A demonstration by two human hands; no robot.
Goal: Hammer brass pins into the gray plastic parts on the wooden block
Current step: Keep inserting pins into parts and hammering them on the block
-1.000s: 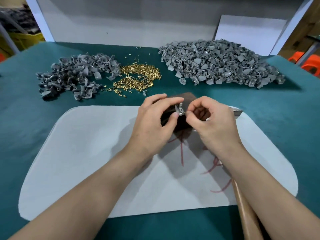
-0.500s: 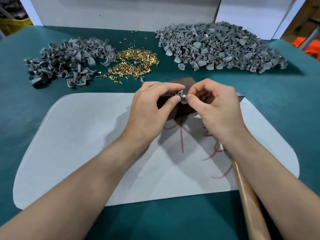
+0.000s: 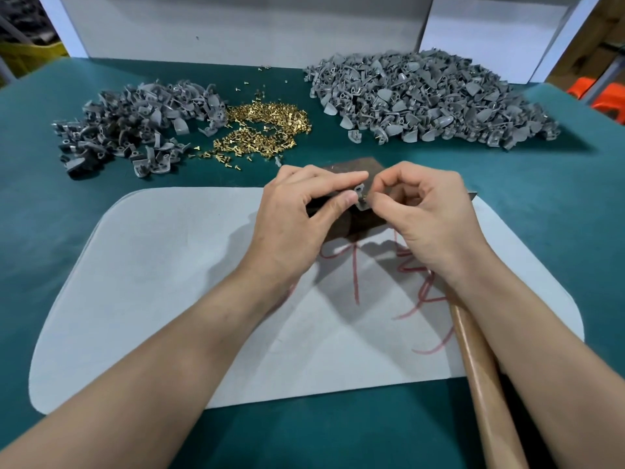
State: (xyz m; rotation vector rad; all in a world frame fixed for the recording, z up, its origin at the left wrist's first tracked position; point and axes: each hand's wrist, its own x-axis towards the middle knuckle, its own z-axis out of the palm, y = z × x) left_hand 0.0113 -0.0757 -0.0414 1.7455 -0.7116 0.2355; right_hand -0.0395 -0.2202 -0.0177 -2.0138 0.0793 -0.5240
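My left hand [image 3: 304, 211] pinches a small gray plastic part [image 3: 360, 198] between thumb and forefinger over the dark wooden block [image 3: 358, 167]. My right hand [image 3: 429, 214] pinches a brass pin [image 3: 364, 197] at the part's side, fingertips touching the part. The block lies mostly hidden under both hands, at the far edge of the white mat [image 3: 169, 282]. A hammer's wooden handle [image 3: 480, 384] runs under my right forearm; its head is hidden behind my right hand.
On the green table [image 3: 50, 198], a small heap of gray parts [image 3: 135, 120] lies far left, loose brass pins [image 3: 263, 126] at the middle, and a large heap of gray parts [image 3: 429, 99] far right. White boards [image 3: 236, 25] stand behind. Red scribbles [image 3: 355, 275] mark the mat.
The two hands stay together on the part; the right fingertips have closed in on the part with the pin. The camera view has shifted slightly.
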